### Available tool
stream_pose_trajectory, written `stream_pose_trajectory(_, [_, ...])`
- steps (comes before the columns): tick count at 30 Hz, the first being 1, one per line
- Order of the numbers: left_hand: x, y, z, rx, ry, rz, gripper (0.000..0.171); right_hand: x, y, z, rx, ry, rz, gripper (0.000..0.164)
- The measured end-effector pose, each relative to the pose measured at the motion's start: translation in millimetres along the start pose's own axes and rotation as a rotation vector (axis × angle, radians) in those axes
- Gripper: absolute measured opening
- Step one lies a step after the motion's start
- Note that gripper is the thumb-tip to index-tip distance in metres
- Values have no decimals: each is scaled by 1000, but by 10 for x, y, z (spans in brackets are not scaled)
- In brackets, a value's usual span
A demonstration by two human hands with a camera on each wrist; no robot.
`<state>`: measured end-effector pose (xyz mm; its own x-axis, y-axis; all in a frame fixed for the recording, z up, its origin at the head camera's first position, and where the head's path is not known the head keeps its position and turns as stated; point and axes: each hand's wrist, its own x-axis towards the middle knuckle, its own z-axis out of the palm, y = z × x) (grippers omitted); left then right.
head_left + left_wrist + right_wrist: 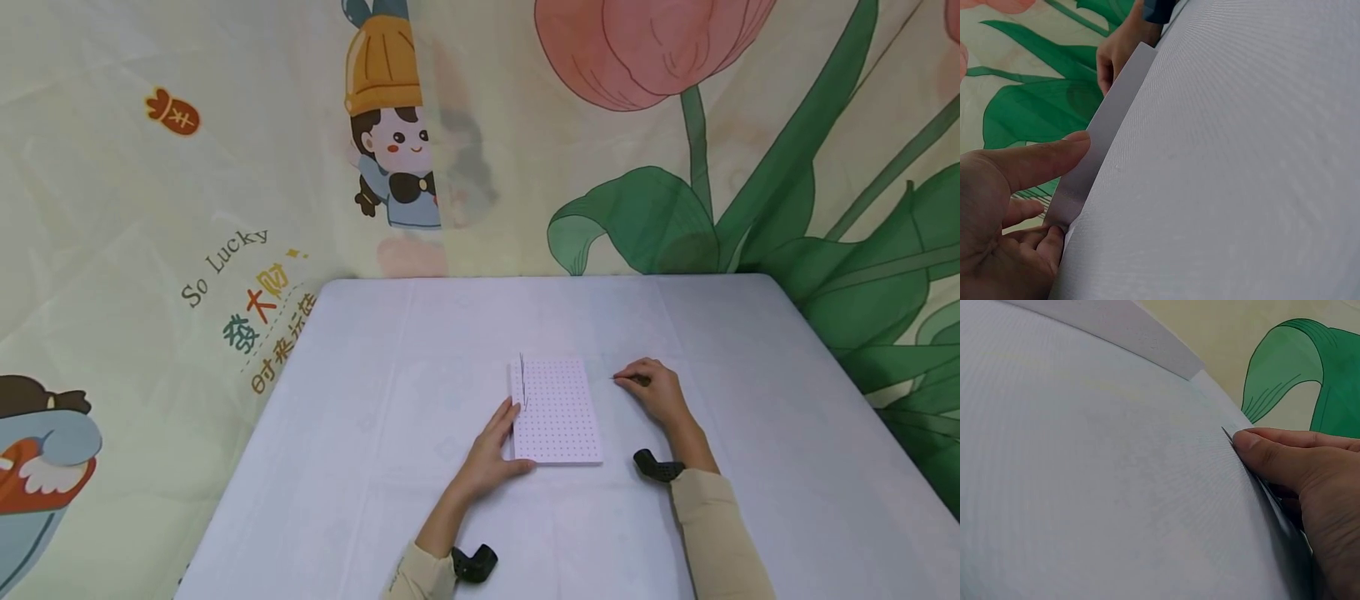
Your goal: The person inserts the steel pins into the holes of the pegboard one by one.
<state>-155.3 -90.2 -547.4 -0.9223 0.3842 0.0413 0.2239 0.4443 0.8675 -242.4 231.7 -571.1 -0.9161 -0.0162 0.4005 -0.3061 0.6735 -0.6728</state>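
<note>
A white board [558, 417] with rows of small dots lies flat on the table. My left hand [491, 458] rests at its near-left corner, thumb along the near edge and fingers against the left side. In the left wrist view the thumb [1054, 159] lies straight against the board's side. Thin dark strands [522, 383] run along the board's left part and reach past its far edge; their kind cannot be told. Right of the board, my right hand [656, 390] pinches a thin dark pointed tool [1229, 435]. Its tip points left, and the fingers hide most of it.
A white cloth covers the table [360, 400]. Behind it hangs a printed backdrop [495, 233] with flowers and cartoon figures. Each wrist carries a black device, one on the left [475, 564] and one on the right [657, 467].
</note>
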Motion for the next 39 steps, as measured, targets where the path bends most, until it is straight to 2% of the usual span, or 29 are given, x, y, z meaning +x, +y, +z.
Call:
stream_pose_trajectory(12, [5,-10,-3,-9,-4,-15,93,-4,-59,12,-13,-16,-32,7])
stream_pose_trajectory(16, [3,-26,-3,-9,-2,-1,93,0,-97,23,-28,-27,-37,7])
stream_pose_trajectory(20, [-2,-26,0,-16,0,12,93,14,-145,33,-4,3,-21,8])
stream_pose_trajectory(25, [-3,-15,3,-12,5,5,93,73,-237,69,67,61,1,19])
stream_pose_trajectory(30, [-3,-12,-4,-19,2,0,93,201,-424,152,163,78,-12,25])
stream_pose_trajectory(39, [-3,-52,10,-16,0,23,93,407,-840,438,373,15,25,21])
